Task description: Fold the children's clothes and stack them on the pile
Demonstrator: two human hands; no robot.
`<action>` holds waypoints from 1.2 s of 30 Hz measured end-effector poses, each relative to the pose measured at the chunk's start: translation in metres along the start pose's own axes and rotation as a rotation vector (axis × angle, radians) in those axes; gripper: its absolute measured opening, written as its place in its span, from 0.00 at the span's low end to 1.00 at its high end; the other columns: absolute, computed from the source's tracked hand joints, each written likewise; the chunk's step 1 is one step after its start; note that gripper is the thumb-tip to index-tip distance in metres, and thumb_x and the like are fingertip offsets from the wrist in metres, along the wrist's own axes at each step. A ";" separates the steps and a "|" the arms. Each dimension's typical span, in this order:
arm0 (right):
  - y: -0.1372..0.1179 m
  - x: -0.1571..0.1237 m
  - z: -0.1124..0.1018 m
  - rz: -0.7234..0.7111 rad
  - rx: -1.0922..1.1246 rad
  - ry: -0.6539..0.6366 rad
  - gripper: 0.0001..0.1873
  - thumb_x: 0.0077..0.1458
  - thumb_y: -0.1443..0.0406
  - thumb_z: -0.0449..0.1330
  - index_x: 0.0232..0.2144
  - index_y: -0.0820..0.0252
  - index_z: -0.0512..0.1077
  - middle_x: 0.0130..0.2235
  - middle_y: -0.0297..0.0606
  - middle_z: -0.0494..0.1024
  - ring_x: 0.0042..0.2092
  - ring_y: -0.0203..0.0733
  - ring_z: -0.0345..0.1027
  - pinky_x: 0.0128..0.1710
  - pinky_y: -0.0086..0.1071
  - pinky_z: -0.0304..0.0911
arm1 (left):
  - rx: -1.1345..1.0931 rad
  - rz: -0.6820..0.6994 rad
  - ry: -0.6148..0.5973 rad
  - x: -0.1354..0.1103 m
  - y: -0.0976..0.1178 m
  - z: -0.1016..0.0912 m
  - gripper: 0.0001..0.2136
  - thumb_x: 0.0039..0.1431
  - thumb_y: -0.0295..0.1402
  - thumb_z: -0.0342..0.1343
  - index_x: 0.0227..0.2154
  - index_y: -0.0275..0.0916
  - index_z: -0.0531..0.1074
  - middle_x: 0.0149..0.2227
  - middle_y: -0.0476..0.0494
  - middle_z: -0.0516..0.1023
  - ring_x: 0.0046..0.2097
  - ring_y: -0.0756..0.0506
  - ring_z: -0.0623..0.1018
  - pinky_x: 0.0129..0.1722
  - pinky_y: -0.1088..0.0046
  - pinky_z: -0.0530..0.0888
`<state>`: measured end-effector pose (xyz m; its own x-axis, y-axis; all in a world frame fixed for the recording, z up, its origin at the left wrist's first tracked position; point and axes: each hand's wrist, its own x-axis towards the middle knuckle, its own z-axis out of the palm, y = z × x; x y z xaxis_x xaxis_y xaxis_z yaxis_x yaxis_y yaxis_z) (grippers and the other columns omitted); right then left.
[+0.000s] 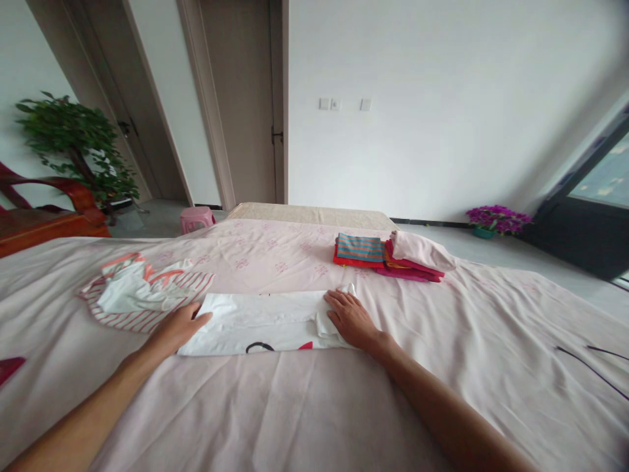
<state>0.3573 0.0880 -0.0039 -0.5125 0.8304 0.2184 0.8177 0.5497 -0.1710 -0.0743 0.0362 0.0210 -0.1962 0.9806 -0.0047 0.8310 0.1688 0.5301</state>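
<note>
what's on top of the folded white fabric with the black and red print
The bare right hand rests on the right end of the folded white fabric; the left hand is at its left edge. The surface beneath the right hand and inner layers are covered.

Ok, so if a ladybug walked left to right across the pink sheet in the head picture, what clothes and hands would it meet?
Something red at the edge → crumpled striped garment → person's left hand → white garment → person's right hand → pale pink cloth.
</note>
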 end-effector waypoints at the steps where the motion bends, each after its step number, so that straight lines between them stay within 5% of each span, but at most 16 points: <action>1: 0.000 0.000 0.000 -0.002 0.002 0.006 0.24 0.66 0.62 0.49 0.61 0.60 0.64 0.63 0.45 0.65 0.66 0.48 0.53 0.66 0.45 0.46 | -0.088 -0.014 -0.006 -0.001 0.004 -0.002 0.16 0.47 0.47 0.54 0.32 0.39 0.74 0.30 0.45 0.80 0.37 0.39 0.80 0.36 0.69 0.73; 6: 0.002 0.000 0.003 -0.002 0.021 0.027 0.23 0.65 0.63 0.50 0.61 0.59 0.64 0.63 0.45 0.66 0.66 0.47 0.53 0.66 0.45 0.46 | -0.502 -0.038 -0.101 -0.007 0.034 -0.014 0.22 0.44 0.48 0.60 0.39 0.37 0.72 0.34 0.44 0.80 0.38 0.39 0.79 0.34 0.68 0.74; 11: 0.003 -0.001 0.005 0.006 0.036 0.055 0.23 0.65 0.63 0.51 0.60 0.59 0.65 0.62 0.44 0.67 0.65 0.47 0.55 0.66 0.44 0.46 | -0.614 0.020 -0.192 -0.011 0.082 -0.013 0.24 0.45 0.45 0.63 0.42 0.35 0.71 0.32 0.45 0.78 0.33 0.42 0.77 0.29 0.71 0.70; 20: 0.002 -0.005 0.002 0.015 0.063 0.076 0.23 0.64 0.63 0.52 0.60 0.60 0.66 0.61 0.45 0.68 0.64 0.47 0.56 0.66 0.44 0.46 | -0.640 0.153 -0.222 -0.010 0.149 0.054 0.13 0.50 0.40 0.57 0.35 0.37 0.70 0.28 0.52 0.71 0.31 0.48 0.71 0.32 0.75 0.68; 28: 0.001 -0.006 0.001 0.018 0.063 0.085 0.22 0.63 0.64 0.53 0.59 0.59 0.67 0.61 0.43 0.68 0.64 0.47 0.55 0.66 0.42 0.46 | -0.430 0.146 -0.173 -0.006 0.176 0.106 0.13 0.52 0.37 0.55 0.40 0.39 0.72 0.30 0.50 0.75 0.34 0.47 0.74 0.33 0.75 0.69; 33: 0.001 -0.006 0.000 0.016 0.066 0.091 0.22 0.63 0.64 0.53 0.59 0.58 0.67 0.60 0.43 0.69 0.64 0.46 0.56 0.66 0.43 0.46 | -0.526 0.131 -0.348 -0.005 0.177 0.116 0.25 0.61 0.46 0.46 0.55 0.38 0.68 0.29 0.48 0.75 0.27 0.48 0.76 0.25 0.76 0.69; 36: 0.002 -0.006 0.000 0.013 0.068 0.088 0.22 0.63 0.64 0.53 0.59 0.59 0.66 0.60 0.45 0.69 0.64 0.46 0.56 0.66 0.43 0.47 | -0.433 0.243 -0.192 -0.003 0.172 0.116 0.23 0.64 0.43 0.42 0.55 0.37 0.70 0.37 0.41 0.79 0.36 0.45 0.80 0.35 0.70 0.75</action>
<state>0.3619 0.0841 -0.0053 -0.4748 0.8280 0.2983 0.8030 0.5463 -0.2382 0.1292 0.0743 0.0135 0.1076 0.9938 0.0277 0.5420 -0.0820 0.8364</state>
